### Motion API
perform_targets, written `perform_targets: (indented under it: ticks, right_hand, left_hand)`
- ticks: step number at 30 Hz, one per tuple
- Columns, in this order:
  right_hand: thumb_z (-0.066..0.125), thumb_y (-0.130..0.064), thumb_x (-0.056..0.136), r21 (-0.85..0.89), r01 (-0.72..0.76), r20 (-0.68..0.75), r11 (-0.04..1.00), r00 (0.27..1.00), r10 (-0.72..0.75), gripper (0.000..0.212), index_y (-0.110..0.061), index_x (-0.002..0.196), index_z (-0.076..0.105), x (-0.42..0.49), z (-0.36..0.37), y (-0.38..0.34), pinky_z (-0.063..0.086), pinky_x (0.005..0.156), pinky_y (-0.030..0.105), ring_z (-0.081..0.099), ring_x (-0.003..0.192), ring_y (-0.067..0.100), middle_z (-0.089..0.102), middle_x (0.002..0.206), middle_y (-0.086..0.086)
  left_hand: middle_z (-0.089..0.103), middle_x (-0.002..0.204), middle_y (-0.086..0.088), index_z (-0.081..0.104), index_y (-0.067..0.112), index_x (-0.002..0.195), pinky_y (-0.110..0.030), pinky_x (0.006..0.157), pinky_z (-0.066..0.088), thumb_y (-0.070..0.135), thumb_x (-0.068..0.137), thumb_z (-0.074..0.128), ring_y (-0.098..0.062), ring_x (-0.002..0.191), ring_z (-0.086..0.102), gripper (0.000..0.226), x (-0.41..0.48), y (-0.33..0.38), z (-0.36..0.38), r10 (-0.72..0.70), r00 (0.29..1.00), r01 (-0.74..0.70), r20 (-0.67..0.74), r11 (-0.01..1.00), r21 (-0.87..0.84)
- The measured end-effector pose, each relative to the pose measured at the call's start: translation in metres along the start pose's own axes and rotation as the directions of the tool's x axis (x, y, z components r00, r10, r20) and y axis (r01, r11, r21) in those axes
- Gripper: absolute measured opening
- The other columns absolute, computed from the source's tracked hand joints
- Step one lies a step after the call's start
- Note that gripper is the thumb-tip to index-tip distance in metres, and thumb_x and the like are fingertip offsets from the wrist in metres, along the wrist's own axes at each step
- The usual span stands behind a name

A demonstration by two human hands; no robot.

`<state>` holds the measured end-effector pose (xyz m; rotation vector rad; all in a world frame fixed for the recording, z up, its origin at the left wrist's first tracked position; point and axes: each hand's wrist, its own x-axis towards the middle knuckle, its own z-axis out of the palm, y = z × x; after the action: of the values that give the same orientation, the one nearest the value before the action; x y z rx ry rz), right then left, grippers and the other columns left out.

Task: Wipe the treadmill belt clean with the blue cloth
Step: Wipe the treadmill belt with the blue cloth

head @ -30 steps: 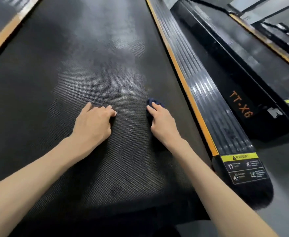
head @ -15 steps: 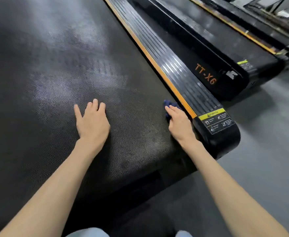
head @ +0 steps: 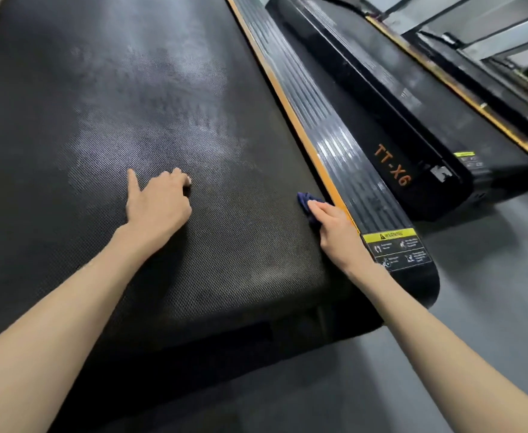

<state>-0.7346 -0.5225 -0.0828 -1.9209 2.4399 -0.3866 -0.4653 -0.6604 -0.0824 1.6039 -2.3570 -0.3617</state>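
The black textured treadmill belt point(head: 131, 104) fills the left and middle of the head view, with pale smeared patches in its centre. My right hand point(head: 334, 232) presses a small dark blue cloth point(head: 304, 200) onto the belt at its right edge, against the orange stripe. Most of the cloth is hidden under the hand. My left hand point(head: 158, 204) rests on the middle of the belt, its fingers curled under and its thumb sticking out, holding nothing.
A glossy black side rail point(head: 343, 157) with an orange stripe and a yellow warning label point(head: 397, 248) runs along the belt's right. A second treadmill marked TT-X6 point(head: 392, 165) stands to the right. Grey floor point(head: 490, 292) lies beyond the belt's rear end.
My right hand slid the cloth from mid-belt to the right edge by the rail. My left hand went from flat with fingers out to curled. The view shifted right.
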Motion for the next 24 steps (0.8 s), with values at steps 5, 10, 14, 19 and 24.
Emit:
perform_targets:
  ticks: [5, 10, 14, 19, 24]
  right_hand:
    - [0.043, 0.011, 0.085, 0.009, 0.034, 0.036, 0.999, 0.999, -0.035, 0.049, 0.000, 0.133, 0.049, 0.049, 0.002, -0.011, 0.030, 0.106, 0.028, 0.045, 0.125, 0.031, 0.048, 0.138, 0.015]
    - [0.045, 0.007, 0.086, -0.020, 0.039, 0.006, 0.999, 0.999, -0.039, 0.052, -0.006, 0.136, 0.047, 0.018, 0.002, -0.009, 0.035, 0.105, 0.032, 0.044, 0.126, 0.029, 0.048, 0.140, 0.009]
    - [0.042, 0.004, 0.084, -0.040, 0.089, -0.116, 0.995, 0.989, -0.093, 0.051, -0.006, 0.133, 0.051, -0.060, 0.006, -0.015, 0.040, 0.096, 0.034, 0.049, 0.117, 0.032, 0.054, 0.133, 0.009]
    - [0.041, 0.007, 0.085, 0.038, 0.010, -0.191, 0.999, 0.982, -0.003, 0.051, -0.006, 0.134, 0.050, -0.077, 0.004, -0.018, 0.041, 0.092, 0.036, 0.051, 0.111, 0.035, 0.055, 0.129, 0.011]
    - [0.040, 0.004, 0.080, 0.076, 0.071, -0.299, 0.995, 0.953, -0.045, 0.049, -0.003, 0.127, 0.055, -0.083, 0.027, -0.100, 0.043, 0.091, 0.034, 0.054, 0.105, 0.034, 0.060, 0.119, 0.012]
  left_hand:
    - [0.047, 0.130, -0.009, 0.051, 0.010, 0.119, -0.052, 0.113, 0.005, 0.004, 0.082, 0.043, -0.026, 0.126, 0.040, 0.039, -0.005, 0.010, 0.008, 0.023, 0.999, -0.021, -0.048, 0.999, 0.033]
    - [0.055, 0.119, -0.018, 0.050, 0.002, 0.118, -0.051, 0.111, 0.016, 0.005, 0.084, 0.043, -0.034, 0.116, 0.047, 0.035, -0.004, 0.013, 0.006, 0.064, 0.994, -0.053, -0.089, 0.992, 0.118]
    - [0.054, 0.119, -0.020, 0.051, 0.001, 0.117, -0.052, 0.108, 0.022, 0.006, 0.080, 0.043, -0.036, 0.115, 0.047, 0.038, -0.027, 0.022, 0.010, 0.071, 0.993, -0.060, -0.099, 0.992, 0.108]
    - [0.055, 0.116, -0.020, 0.052, -0.001, 0.120, -0.048, 0.107, 0.024, -0.003, 0.077, 0.045, -0.035, 0.114, 0.046, 0.043, -0.090, 0.016, 0.004, 0.167, 0.969, -0.160, -0.181, 0.986, 0.054]
    - [0.061, 0.104, -0.016, 0.059, 0.002, 0.103, -0.049, 0.111, 0.024, 0.000, 0.074, 0.047, -0.034, 0.105, 0.055, 0.031, -0.125, -0.011, 0.017, 0.074, 0.919, -0.112, -0.387, 0.991, -0.075]
